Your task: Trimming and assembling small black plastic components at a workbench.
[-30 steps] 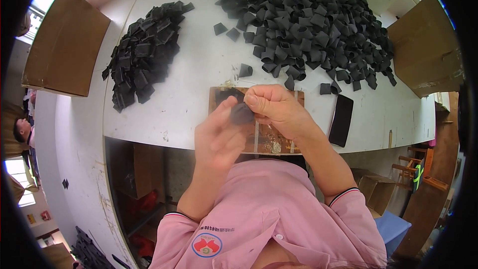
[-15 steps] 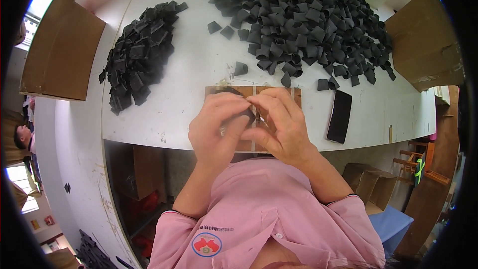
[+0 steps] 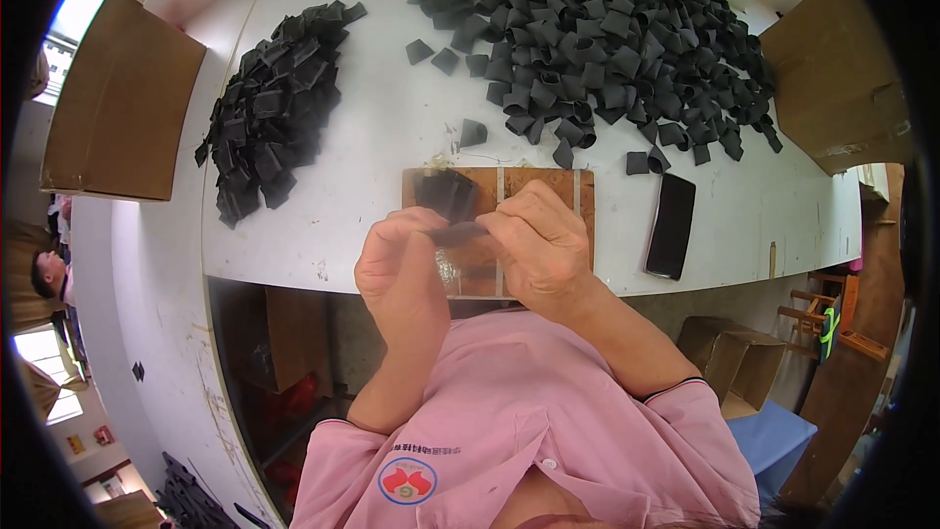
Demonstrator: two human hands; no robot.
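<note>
Between my hands a small black fabric piece point(image 3: 457, 234) is stretched sideways, seen nearly edge-on above the board. My left hand point(image 3: 395, 257) pinches its left end, and my right hand point(image 3: 537, 240) grips the right end with bent fingers. Under them lies a brown wooden board point(image 3: 573, 198) with pale strips across it. On the board's far left part rests a dark, flat black piece or small stack point(image 3: 446, 193); its layers are hard to make out. A single black piece point(image 3: 473, 132) lies just beyond the board.
A large heap of black fabric loops point(image 3: 607, 39) covers the far right of the white table point(image 3: 372, 137). Flatter black pieces point(image 3: 279, 98) are piled at left. A black phone point(image 3: 670, 227) lies right of the board. Cardboard boxes point(image 3: 122, 103) stand at both sides.
My hands have drawn apart and come nearer to me. The black piece now shows stretched between them, and the dark piece on the board is uncovered.
</note>
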